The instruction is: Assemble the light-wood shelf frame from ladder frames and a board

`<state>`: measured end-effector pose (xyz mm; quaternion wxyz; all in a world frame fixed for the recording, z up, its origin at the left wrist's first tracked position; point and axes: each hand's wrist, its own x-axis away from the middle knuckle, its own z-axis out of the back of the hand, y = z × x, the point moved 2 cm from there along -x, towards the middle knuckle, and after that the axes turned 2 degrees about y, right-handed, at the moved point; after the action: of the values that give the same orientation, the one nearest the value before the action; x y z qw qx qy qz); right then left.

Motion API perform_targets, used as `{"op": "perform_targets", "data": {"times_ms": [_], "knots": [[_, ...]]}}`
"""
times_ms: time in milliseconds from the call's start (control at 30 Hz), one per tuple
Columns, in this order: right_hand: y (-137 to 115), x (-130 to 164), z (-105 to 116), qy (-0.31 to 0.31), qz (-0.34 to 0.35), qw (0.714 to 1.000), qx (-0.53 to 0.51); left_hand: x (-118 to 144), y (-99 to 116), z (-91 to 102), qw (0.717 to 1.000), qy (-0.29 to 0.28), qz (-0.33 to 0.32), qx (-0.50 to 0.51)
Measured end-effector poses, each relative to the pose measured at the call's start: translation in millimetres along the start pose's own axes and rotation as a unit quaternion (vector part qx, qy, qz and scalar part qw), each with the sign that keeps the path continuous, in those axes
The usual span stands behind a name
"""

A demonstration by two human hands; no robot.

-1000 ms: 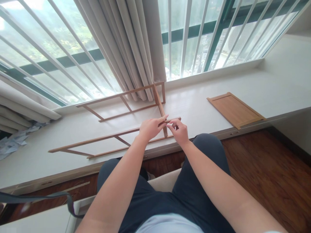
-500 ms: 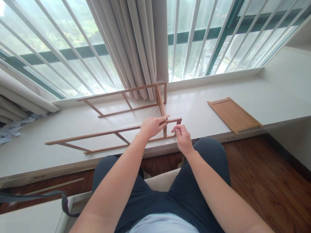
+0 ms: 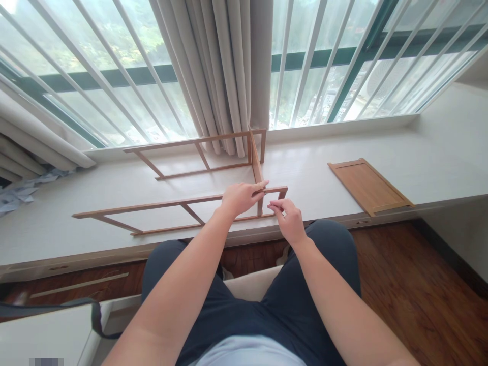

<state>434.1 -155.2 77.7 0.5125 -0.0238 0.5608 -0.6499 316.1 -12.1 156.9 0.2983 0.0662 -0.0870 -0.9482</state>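
A brown wooden shelf frame stands on the white ledge, with a near side frame (image 3: 148,209) and a far side frame (image 3: 183,140) joined by an upright wooden board (image 3: 256,160) at their right end. My left hand (image 3: 240,197) is closed around the corner where the board meets the near side frame, its index finger lying along the board. Just right of that joint, my right hand (image 3: 292,219) is closed in a pinch by the short end section. Whatever its fingertips hold is too small to name.
A loose wooden panel (image 3: 369,185) lies flat on the white ledge (image 3: 305,157) to the right. Beige curtains (image 3: 224,66) hang behind the frame before barred windows. Crumpled paper pieces (image 3: 28,188) lie far left. A dark strap (image 3: 95,320) crosses a white surface at lower left.
The fingers of my right hand have shifted from a curled pose to a fingertip pinch pointing left at the joint. My left hand keeps its hold. The view has shifted slightly.
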Motion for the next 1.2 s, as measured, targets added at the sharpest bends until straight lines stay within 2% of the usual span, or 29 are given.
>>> {"op": "perform_targets", "data": {"times_ms": [200, 400, 567, 700, 900, 1200], "knots": [[-3.4, -0.5, 7.2, 0.025, 0.024, 0.999, 0.028, 0.7, 1.1, 1.2, 1.000, -0.004, 0.011, 0.008], [-7.6, 6.8, 8.2, 0.063, 0.007, 0.997, -0.040, 0.3, -0.9, -1.1, 1.000, 0.007, -0.001, 0.008], [-12.3, 7.7, 8.3, 0.058, 0.035, 0.997, -0.040, 0.0, -0.2, -1.3, 1.000, 0.006, 0.004, 0.000], [-15.6, 5.2, 9.3, 0.088, 0.061, 0.993, -0.038, -0.1, 1.1, -0.1, 1.000, 0.000, 0.009, -0.003], [-17.7, 5.1, 5.2, 0.056, 0.081, 0.993, -0.060, 0.5, 0.2, -0.3, 1.000, 0.005, 0.003, -0.005], [-14.5, 2.7, -2.7, 0.076, 0.095, 0.992, -0.040, 0.8, -0.3, -1.9, 1.000, 0.010, 0.001, -0.007]]}}
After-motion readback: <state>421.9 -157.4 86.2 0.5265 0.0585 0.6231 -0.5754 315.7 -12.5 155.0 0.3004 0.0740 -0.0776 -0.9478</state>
